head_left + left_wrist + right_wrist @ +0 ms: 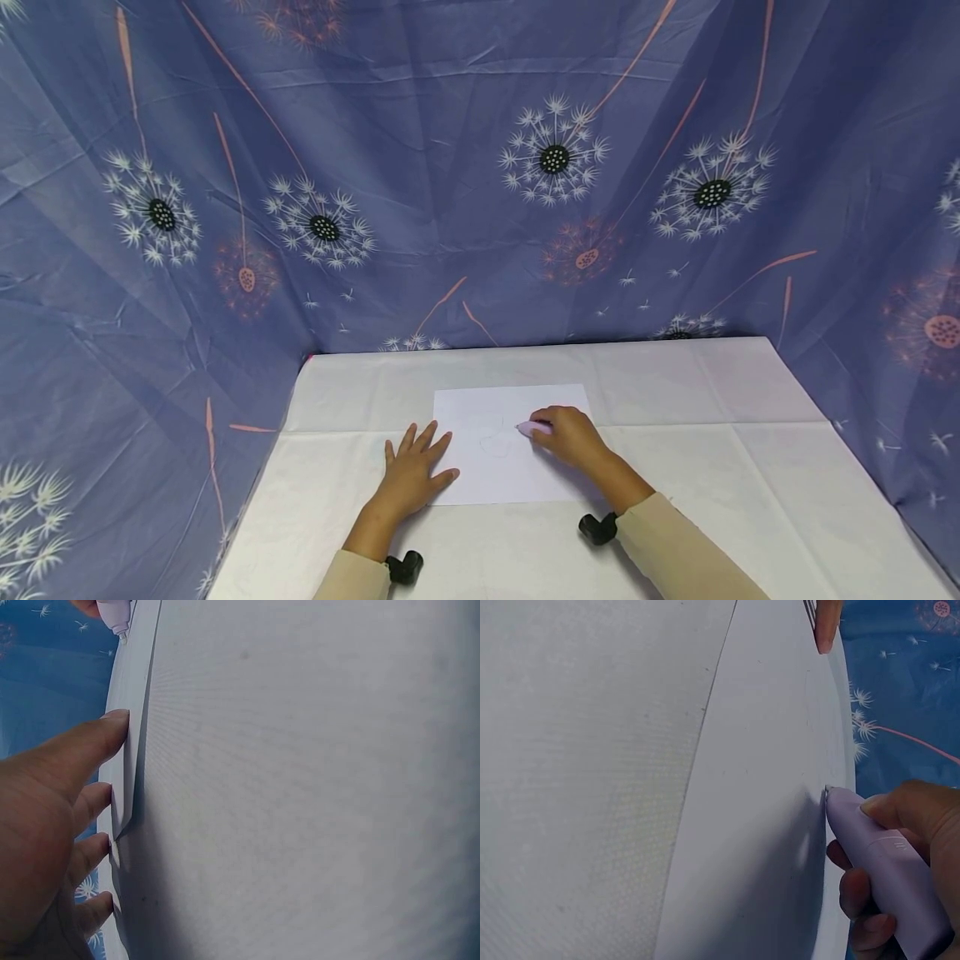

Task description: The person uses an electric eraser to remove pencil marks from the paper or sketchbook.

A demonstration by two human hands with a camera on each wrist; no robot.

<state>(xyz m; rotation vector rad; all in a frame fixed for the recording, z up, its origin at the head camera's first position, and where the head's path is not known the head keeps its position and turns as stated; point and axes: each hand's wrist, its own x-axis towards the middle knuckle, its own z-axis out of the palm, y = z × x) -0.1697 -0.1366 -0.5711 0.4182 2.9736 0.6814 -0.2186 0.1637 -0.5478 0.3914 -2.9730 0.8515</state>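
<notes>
A white sheet of paper (480, 483) lies on the cloth-covered table, with a faint curved outline near its middle. My right hand (573, 437) grips a thick lilac pen (535, 428) over the right half of the sheet. In the right wrist view, fingers and thumb wrap the lilac pen (889, 874), its narrow tip down at the paper; whether it touches I cannot tell. My left hand (411, 479) rests with spread fingers at the sheet's left edge. Seen from the left wrist, the thumb (101, 742) lies on the paper (140, 705) near its corner.
A white, creased cloth (697, 467) covers the table. Behind and at both sides hangs a blue curtain (450, 167) with dandelion prints. A black wrist device (597, 528) sits below the right wrist, and another black device (405, 567) by the left wrist.
</notes>
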